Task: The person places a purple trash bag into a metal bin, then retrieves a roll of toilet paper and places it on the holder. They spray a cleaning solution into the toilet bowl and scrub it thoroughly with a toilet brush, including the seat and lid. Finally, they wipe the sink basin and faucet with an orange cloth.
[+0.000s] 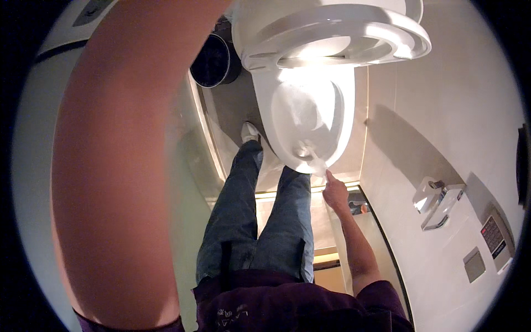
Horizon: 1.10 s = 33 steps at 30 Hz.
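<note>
Forearm [116, 166], left of the toilet bowl [343, 110], carries the left hand beyond my view; I cannot tell its fingers' state. Over the bowl's front rim slants a soft-edged whitish piece [318, 164], long axis pointing inward and leftward, near end pinched by my right hand's [336, 193] fingers.

Bathroom, with a white toilet [267, 108]

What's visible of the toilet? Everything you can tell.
The toilet is glossy white, ceramic-looking, with an elongated bowl whose rounded front faces the person. Its seat ring is raised. Strong glare washes out detail inside. A black bin stands to its left. The right hand holds a whitish item, too blurred to name, at the bowl's front edge; hand contact is unclear.
</note>
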Each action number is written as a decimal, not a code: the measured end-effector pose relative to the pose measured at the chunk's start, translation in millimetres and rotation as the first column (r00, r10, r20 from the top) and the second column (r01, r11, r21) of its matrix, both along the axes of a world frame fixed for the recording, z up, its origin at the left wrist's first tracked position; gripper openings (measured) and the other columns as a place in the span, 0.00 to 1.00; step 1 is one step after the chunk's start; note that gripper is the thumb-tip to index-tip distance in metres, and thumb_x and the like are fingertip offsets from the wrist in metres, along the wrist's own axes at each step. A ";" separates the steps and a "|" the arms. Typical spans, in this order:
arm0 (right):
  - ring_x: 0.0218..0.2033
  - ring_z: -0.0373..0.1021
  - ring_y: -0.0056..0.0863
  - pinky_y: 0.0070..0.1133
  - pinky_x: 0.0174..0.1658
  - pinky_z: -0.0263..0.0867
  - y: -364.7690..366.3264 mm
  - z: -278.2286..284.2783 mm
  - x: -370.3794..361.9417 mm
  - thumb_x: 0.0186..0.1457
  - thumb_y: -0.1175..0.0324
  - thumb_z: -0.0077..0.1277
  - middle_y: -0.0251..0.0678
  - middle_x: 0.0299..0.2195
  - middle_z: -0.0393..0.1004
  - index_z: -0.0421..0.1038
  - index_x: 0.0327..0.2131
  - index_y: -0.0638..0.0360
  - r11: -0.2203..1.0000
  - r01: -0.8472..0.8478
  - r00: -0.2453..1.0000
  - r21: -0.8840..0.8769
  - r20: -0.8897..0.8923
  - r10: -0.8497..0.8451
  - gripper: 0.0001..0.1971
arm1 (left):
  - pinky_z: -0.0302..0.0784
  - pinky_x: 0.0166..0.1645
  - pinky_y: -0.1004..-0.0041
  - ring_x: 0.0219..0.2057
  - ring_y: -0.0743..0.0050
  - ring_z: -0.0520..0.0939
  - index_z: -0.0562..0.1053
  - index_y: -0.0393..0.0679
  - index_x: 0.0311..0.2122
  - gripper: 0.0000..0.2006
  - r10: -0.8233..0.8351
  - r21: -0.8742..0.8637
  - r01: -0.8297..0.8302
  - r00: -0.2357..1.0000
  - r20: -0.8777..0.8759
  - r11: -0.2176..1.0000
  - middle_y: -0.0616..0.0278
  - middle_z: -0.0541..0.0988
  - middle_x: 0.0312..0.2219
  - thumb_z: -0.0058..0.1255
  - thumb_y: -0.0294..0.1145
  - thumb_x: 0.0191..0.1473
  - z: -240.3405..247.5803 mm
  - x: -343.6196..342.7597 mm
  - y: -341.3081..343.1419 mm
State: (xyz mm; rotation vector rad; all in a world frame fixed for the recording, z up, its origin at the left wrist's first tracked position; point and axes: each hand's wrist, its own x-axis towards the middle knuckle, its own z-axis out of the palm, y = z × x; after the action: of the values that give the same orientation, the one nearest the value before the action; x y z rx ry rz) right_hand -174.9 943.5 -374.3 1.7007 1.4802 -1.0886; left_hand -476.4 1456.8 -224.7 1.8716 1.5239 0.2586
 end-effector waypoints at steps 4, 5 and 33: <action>0.32 0.74 0.52 0.43 0.37 0.69 -13.5 -33.0 -11.6 0.49 0.70 0.48 0.53 0.30 0.77 0.53 0.65 0.57 0.978 0.171 0.983 0.120 -0.089 -0.161 0.37 | 0.74 0.44 0.61 0.39 0.60 0.79 0.80 0.43 0.41 0.15 0.009 0.001 -0.009 1.000 -0.004 1.000 0.54 0.80 0.40 0.49 0.41 0.59 -9.2 4.5 -11.5; 0.33 0.74 0.52 0.43 0.38 0.69 -12.0 -50.6 -19.3 0.49 0.70 0.48 0.53 0.30 0.77 0.54 0.64 0.56 0.971 0.208 0.976 0.115 -0.081 -0.200 0.36 | 0.74 0.44 0.61 0.39 0.60 0.79 0.80 0.43 0.41 0.15 0.016 0.007 -0.016 1.000 -0.020 1.000 0.54 0.80 0.40 0.49 0.41 0.59 -10.7 5.0 -16.3; 0.31 0.74 0.56 0.41 0.37 0.68 134.8 -45.4 -106.2 0.57 0.71 0.43 0.61 0.33 0.75 0.63 0.59 0.61 0.556 0.802 0.592 0.217 -0.412 -0.693 0.25 | 0.74 0.42 0.63 0.36 0.64 0.78 0.79 0.45 0.39 0.12 -0.061 0.009 0.061 0.998 0.014 0.998 0.59 0.79 0.36 0.49 0.40 0.59 -8.2 11.7 -2.2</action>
State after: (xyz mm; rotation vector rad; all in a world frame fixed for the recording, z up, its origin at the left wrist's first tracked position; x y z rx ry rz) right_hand -281.2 1078.3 -419.7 2.7210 1.1366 -1.6081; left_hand -464.7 1454.6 -232.9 1.9155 1.4556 0.2495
